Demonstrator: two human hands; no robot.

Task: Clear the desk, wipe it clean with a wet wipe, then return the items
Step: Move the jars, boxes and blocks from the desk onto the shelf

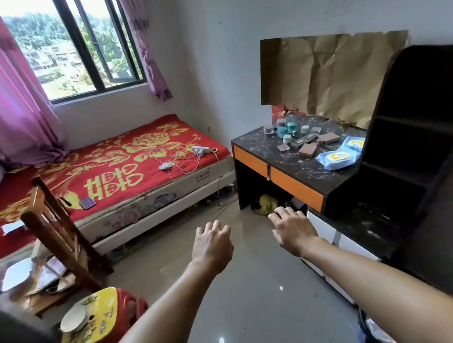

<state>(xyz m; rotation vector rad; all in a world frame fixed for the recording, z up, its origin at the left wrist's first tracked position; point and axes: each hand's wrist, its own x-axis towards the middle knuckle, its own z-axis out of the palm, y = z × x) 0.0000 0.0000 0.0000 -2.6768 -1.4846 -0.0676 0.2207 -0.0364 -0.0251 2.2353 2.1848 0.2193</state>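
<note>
Head view, from the left: a red plastic stool with a yellow printed top (97, 325) stands beside a brown wooden chair (57, 227), with a bed under a red blanket with gold flowers (130, 155) behind them. In the middle, the left hand (212, 244) hangs over the floor, its fingers loosely curled and holding nothing. The right hand (292, 229) reaches toward the desk, fingers straight and slightly spread, also empty. Further right, the black speckled desk with orange drawer fronts (293, 165) carries small teal and clear cosmetic jars (283, 127), flat brown and grey compacts (308, 149) and a blue soft pack of wet wipes (333, 159) at its right end. White specks cover the top. I judge the task barely begun: nothing is cleared, wiped or returned.
</note>
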